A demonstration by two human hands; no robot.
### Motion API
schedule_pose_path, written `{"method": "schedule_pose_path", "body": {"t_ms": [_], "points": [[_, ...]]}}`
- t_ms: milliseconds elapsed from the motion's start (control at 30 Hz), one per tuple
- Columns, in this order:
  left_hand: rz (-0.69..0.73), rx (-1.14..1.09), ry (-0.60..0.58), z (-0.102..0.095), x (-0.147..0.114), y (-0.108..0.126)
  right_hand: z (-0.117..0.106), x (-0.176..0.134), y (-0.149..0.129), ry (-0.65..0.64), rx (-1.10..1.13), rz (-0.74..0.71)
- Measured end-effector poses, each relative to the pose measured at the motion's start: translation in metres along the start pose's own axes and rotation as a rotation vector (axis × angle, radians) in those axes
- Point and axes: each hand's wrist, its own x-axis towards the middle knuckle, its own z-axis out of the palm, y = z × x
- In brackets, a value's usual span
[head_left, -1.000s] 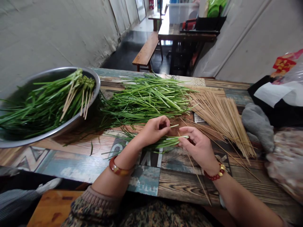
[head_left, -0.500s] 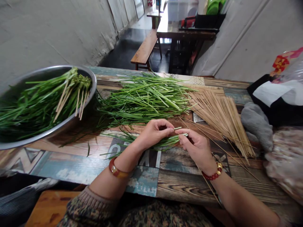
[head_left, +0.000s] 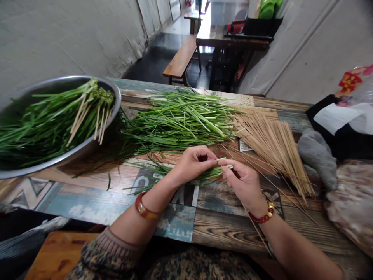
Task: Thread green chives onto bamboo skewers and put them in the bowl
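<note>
Both hands meet over the near middle of the table. My left hand (head_left: 192,165) pinches a chive stalk, its cut end poking out past the fingertips. Close against it, my right hand (head_left: 243,181) is closed on a thin bamboo skewer (head_left: 258,231), whose long end slants out below the palm toward the table edge. White chive ends show at the right fingertips. Under the hands lies a small bunch of chives (head_left: 211,174), leaves trailing left. The skewer's tip is hidden by the fingers. A large pile of loose chives (head_left: 186,120) lies just beyond.
At left stands a metal basin (head_left: 117,97) holding skewered chives (head_left: 100,95). Many bamboo skewers (head_left: 274,144) fan out at right, beside a grey cloth (head_left: 316,151) and a filled plastic bag (head_left: 349,202). A wooden bench (head_left: 180,58) stands beyond the table.
The view has shifted slightly. Both hands keep nearly the same pose and hold, fingertips still close together at the chive ends.
</note>
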Motion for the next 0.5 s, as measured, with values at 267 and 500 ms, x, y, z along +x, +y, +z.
{"method": "schedule_pose_path", "body": {"t_ms": [267, 500], "points": [[0.085, 0.089, 0.022, 0.0013, 0.0011, -0.0016, -0.0005, 0.0001, -0.0017, 0.004, 0.0, 0.001], [0.065, 0.093, 0.003, 0.0014, 0.0006, -0.0006, -0.001, 0.0005, -0.0008, -0.006, -0.003, 0.008]]}}
